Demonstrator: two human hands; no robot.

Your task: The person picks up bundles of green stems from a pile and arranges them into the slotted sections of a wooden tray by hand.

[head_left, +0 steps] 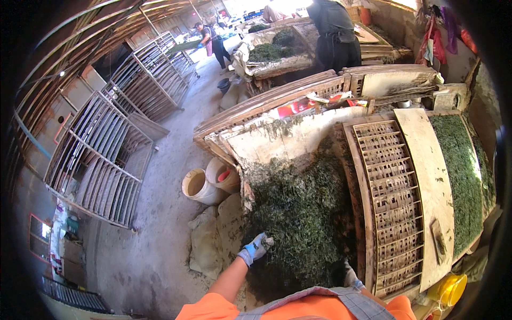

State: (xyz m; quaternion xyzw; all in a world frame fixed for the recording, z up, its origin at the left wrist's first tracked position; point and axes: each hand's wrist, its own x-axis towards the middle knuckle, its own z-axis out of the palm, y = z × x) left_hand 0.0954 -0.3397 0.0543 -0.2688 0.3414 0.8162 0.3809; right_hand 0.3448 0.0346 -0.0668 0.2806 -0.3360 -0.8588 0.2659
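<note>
A broad heap of dark green, leafy shredded material fills the wooden bin in front of me. At its near left side is my left hand in a pale glove with a blue cuff. Its fingers are curled, and dark bits show by them, too small to make out. My right hand, also gloved, reaches down at the heap's near right edge, partly hidden by my strap and sleeve; its fingertips are lost in shadow. Right of the heap lies a slatted wooden rack, then a pale board with a small wooden block on it.
Further right is a flat layer of green material. A yellow bucket stands near right. Left of the bin are two pale buckets and sacks. Tall slatted racks line the aisle. Two people work farther off.
</note>
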